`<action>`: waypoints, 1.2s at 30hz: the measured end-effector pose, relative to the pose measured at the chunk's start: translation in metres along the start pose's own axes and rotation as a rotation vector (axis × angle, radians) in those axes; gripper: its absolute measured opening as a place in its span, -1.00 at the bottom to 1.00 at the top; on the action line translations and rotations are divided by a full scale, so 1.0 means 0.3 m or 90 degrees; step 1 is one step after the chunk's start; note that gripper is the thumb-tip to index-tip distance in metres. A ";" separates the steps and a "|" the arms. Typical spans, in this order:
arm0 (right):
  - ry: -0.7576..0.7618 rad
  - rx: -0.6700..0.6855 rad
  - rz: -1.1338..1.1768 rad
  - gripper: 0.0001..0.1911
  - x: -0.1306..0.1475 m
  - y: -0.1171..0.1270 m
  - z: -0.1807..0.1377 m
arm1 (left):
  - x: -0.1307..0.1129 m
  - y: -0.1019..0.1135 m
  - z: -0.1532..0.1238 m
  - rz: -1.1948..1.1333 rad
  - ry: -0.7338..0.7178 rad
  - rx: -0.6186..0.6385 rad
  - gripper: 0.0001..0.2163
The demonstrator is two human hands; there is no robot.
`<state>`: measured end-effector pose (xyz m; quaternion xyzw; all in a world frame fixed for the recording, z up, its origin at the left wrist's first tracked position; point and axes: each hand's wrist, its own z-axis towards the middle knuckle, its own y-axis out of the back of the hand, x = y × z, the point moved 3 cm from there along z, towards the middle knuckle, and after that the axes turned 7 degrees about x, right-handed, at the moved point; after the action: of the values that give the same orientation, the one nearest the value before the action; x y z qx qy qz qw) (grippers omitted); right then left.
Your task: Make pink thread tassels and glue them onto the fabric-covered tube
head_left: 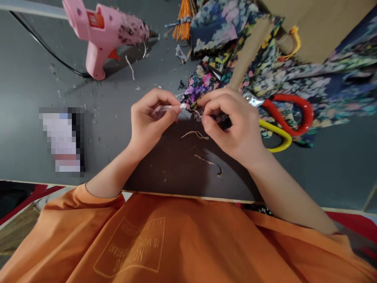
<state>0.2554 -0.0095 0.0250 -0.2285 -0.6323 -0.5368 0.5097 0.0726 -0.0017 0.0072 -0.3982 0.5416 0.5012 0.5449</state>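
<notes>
My left hand [153, 118] is closed in a pinch on a small bundle of white threads [165, 108], with the tied end poking out past the thumb and forefinger. A thin thread [196, 113] runs from that end to my right hand [232, 122], whose thumb and forefinger are pinched on it. Dark floral fabric [196, 88] lies just behind the fingertips. Scissors with a red and a yellow handle [308, 114] rest beside my right hand, their blades partly hidden by it and the cloth. Below the hands lies a loose looped thread [196, 135].
A pink glue gun [101, 37] with a black cord stands at the upper left of the grey table [112, 98]. An orange tassel [182, 23], fabric pieces and brown card [318, 27] fill the upper right. A blurred-out object [63, 137] lies on the left. Scraps are scattered around.
</notes>
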 end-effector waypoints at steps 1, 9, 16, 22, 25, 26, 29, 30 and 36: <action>0.009 0.006 0.055 -0.85 0.000 -0.001 -0.007 | -0.001 -0.001 0.000 0.002 0.004 -0.004 -0.77; -0.061 0.022 0.527 -0.59 -0.095 -0.033 -0.006 | -0.004 -0.017 -0.004 -0.009 0.012 0.015 -0.78; -0.069 0.027 0.582 -0.93 -0.092 -0.058 -0.032 | -0.002 -0.029 -0.017 -0.005 0.026 0.036 -0.79; -0.097 -0.012 0.514 -0.89 -0.085 -0.072 -0.048 | -0.002 -0.034 -0.022 -0.017 0.034 0.045 -0.85; -0.088 -0.006 0.499 -0.76 -0.082 -0.076 -0.049 | -0.005 -0.034 -0.022 -0.023 0.027 0.047 -0.92; -0.091 -0.005 0.494 -0.71 -0.082 -0.077 -0.049 | -0.004 -0.034 -0.022 -0.022 0.026 0.048 -0.94; -0.113 -0.006 0.479 -0.56 -0.084 -0.081 -0.050 | -0.002 -0.033 -0.022 -0.007 0.021 0.052 -0.94; -0.118 -0.005 0.475 -0.51 -0.085 -0.082 -0.050 | -0.001 -0.033 -0.022 0.001 0.019 0.054 -0.92; -0.099 -0.042 0.429 -0.60 -0.082 -0.087 -0.053 | 0.000 -0.032 -0.023 0.038 0.021 0.050 -0.89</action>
<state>0.2494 -0.0260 -0.0102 -0.4809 -0.5403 -0.3394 0.6013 0.0807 -0.0102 0.0056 -0.3683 0.5815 0.4891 0.5357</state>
